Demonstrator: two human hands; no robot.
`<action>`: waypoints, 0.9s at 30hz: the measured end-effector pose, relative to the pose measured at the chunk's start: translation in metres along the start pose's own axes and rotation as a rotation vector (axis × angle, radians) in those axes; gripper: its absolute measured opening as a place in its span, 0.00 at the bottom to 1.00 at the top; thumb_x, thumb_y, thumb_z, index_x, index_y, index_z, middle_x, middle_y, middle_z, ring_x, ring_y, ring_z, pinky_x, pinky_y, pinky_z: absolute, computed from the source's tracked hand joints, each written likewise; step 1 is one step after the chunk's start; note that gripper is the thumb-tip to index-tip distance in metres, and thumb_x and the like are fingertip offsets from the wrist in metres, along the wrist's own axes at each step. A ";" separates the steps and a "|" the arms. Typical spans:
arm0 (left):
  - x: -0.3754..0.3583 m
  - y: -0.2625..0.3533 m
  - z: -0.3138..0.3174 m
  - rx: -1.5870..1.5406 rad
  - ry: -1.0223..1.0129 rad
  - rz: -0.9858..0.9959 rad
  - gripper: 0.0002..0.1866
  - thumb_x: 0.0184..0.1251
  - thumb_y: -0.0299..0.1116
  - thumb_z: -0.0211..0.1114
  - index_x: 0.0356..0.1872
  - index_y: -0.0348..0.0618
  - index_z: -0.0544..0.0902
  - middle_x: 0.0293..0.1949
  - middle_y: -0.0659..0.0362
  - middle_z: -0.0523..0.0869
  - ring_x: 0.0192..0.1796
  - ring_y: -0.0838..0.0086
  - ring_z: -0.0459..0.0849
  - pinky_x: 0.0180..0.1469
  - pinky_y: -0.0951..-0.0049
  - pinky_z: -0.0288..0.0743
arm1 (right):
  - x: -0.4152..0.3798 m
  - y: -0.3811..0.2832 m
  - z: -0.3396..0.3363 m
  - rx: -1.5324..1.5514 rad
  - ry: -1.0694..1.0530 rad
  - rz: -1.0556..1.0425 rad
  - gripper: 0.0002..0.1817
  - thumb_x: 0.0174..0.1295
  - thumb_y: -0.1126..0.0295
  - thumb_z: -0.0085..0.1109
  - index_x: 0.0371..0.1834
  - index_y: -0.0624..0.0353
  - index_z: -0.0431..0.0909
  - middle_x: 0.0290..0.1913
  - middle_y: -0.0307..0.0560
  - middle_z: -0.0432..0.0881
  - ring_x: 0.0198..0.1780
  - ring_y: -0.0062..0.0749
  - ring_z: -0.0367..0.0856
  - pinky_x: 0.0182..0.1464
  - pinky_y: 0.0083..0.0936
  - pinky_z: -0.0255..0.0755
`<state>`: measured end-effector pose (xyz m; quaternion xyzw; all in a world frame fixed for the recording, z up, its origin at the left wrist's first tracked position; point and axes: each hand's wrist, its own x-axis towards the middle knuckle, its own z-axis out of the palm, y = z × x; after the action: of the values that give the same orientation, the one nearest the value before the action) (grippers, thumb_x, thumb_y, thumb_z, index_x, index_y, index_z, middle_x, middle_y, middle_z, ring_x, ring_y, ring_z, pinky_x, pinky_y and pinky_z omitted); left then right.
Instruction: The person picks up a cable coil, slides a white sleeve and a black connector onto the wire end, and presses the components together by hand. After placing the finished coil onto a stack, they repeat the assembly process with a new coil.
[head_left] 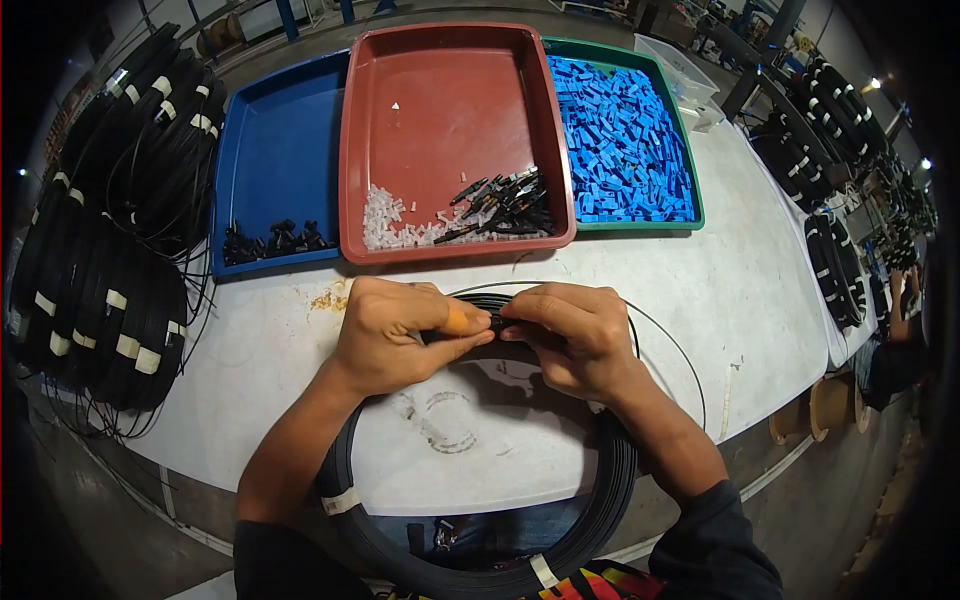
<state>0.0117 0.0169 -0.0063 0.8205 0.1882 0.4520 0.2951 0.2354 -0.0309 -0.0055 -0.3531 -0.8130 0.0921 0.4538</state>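
A large coil of black cable [622, 470], bound with white tape bands, leans over the table's near edge toward my body. At its far side my left hand [400, 330] is closed in a pinch on the black cable, an orange wrap around one finger. Facing it, my right hand [575, 330] also pinches the cable, fingertips nearly touching those of the left. A small dark piece shows between the fingertips, mostly hidden. One loose loop of thin cable [690, 365] curves out to the right of my right hand.
Beyond my hands stand a blue tray [280, 130] with black parts, a red tray [450, 100] with clear pieces and black connectors, and a green tray [690, 190] full of blue clips. Cable coils [100, 300] are stacked at left; more coils [835, 265] lie right.
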 end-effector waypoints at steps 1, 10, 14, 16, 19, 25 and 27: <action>0.000 -0.001 -0.001 0.000 0.000 0.000 0.06 0.52 0.22 0.82 0.30 0.37 0.92 0.31 0.53 0.93 0.30 0.70 0.92 0.33 0.74 0.84 | -0.001 0.001 0.000 0.000 0.000 0.000 0.14 0.49 0.82 0.76 0.39 0.63 0.86 0.34 0.50 0.89 0.32 0.41 0.89 0.32 0.30 0.80; 0.001 -0.002 -0.003 0.103 -0.023 0.108 0.08 0.46 0.19 0.82 0.28 0.37 0.92 0.30 0.51 0.93 0.30 0.66 0.92 0.34 0.72 0.84 | -0.001 0.000 0.001 0.056 -0.002 0.099 0.12 0.50 0.79 0.74 0.38 0.59 0.84 0.30 0.48 0.85 0.29 0.43 0.86 0.31 0.34 0.78; 0.002 -0.003 -0.003 0.166 -0.060 0.262 0.08 0.47 0.20 0.83 0.28 0.38 0.92 0.30 0.51 0.93 0.29 0.66 0.92 0.33 0.72 0.84 | -0.004 0.006 0.004 0.037 -0.020 0.037 0.12 0.50 0.79 0.74 0.38 0.60 0.84 0.30 0.48 0.85 0.29 0.43 0.86 0.31 0.34 0.78; 0.003 -0.003 -0.003 0.171 -0.062 0.280 0.08 0.47 0.21 0.83 0.28 0.38 0.92 0.30 0.51 0.93 0.29 0.66 0.92 0.33 0.72 0.84 | -0.003 0.004 0.003 0.042 -0.032 0.043 0.13 0.49 0.80 0.74 0.38 0.60 0.84 0.30 0.48 0.85 0.29 0.43 0.86 0.31 0.34 0.78; 0.001 -0.003 -0.002 0.149 -0.015 0.219 0.07 0.47 0.21 0.83 0.28 0.38 0.92 0.31 0.51 0.93 0.29 0.66 0.92 0.33 0.72 0.84 | 0.000 0.000 0.002 0.060 -0.025 0.099 0.12 0.49 0.80 0.73 0.37 0.60 0.85 0.30 0.48 0.85 0.29 0.44 0.86 0.31 0.34 0.79; 0.000 -0.004 -0.002 0.201 -0.080 0.289 0.06 0.50 0.24 0.81 0.29 0.41 0.92 0.31 0.55 0.93 0.31 0.69 0.92 0.35 0.74 0.84 | -0.003 0.002 -0.001 0.008 -0.104 0.063 0.14 0.47 0.81 0.77 0.37 0.61 0.86 0.32 0.48 0.88 0.32 0.40 0.89 0.33 0.30 0.79; 0.001 -0.005 -0.003 0.193 -0.064 0.277 0.06 0.50 0.24 0.81 0.27 0.41 0.91 0.31 0.56 0.93 0.32 0.69 0.92 0.35 0.74 0.84 | -0.002 0.003 0.000 0.018 -0.094 0.078 0.13 0.48 0.80 0.78 0.38 0.61 0.86 0.32 0.49 0.88 0.32 0.41 0.89 0.33 0.30 0.80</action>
<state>0.0093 0.0217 -0.0079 0.8770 0.1064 0.4419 0.1560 0.2375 -0.0301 -0.0082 -0.3757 -0.8181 0.1335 0.4145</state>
